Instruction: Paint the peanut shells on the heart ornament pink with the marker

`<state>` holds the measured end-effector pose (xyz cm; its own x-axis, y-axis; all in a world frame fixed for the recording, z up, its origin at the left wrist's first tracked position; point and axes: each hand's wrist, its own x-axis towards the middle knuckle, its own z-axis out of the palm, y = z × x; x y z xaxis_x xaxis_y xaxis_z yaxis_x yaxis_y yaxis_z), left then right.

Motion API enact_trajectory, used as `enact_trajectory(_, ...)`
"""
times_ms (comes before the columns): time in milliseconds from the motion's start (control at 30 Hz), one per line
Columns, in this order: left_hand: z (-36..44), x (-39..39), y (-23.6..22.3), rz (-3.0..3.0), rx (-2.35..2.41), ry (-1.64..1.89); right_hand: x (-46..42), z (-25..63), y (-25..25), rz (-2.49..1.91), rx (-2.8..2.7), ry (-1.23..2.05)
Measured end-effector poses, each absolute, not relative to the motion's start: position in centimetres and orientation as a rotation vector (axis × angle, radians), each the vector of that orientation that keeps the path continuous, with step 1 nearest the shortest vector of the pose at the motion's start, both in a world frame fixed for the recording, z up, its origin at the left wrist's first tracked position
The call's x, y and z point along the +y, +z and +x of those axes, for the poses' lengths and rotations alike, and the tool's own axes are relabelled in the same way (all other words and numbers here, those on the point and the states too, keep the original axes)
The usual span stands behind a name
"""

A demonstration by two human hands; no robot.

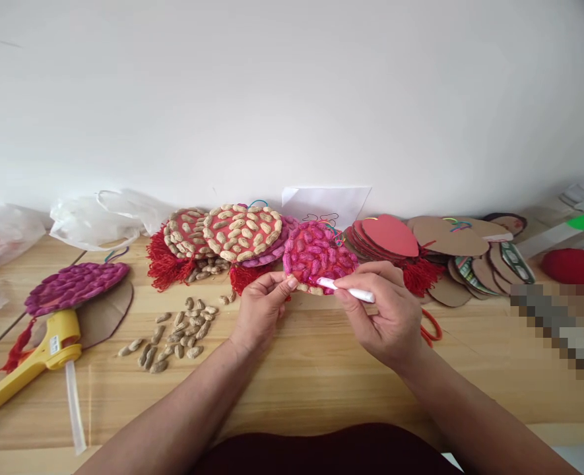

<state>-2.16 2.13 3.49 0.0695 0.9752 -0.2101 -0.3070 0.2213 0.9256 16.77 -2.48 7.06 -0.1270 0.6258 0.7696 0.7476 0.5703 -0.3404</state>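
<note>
A round red piece covered with peanuts [316,254], most of them coloured magenta, is held up in front of me. A few peanuts along its lower edge are still plain tan. My left hand [262,307] pinches the piece at its lower left edge, thumb in front. In my right hand [383,310] is a white marker pen [358,293], gripped between thumb and fingers. Its tip meets the peanuts near the lower right of the piece. Coloured thread hangs at the piece's upper right.
Loose peanuts [185,330] lie left of my hands. Farther left are a yellow glue gun [59,336] and a purple peanut piece [76,287]. Tan peanut pieces [242,234] with red tassels stand behind. Red discs [390,236] and cardboard cutouts [450,237] are stacked at right.
</note>
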Motion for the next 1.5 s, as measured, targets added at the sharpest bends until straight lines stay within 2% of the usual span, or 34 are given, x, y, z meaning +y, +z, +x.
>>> enact_trajectory(733, -2.11, 2.17, 3.30, 0.813, 1.016, 1.162, -2.66, 17.03, 7.24, -1.156, -1.807, -0.042)
enact_trajectory(1500, -2.23, 2.26, 2.89, 0.885, 1.006, 1.184, -2.52, 17.08, 7.12, -1.140, -1.790, -0.101)
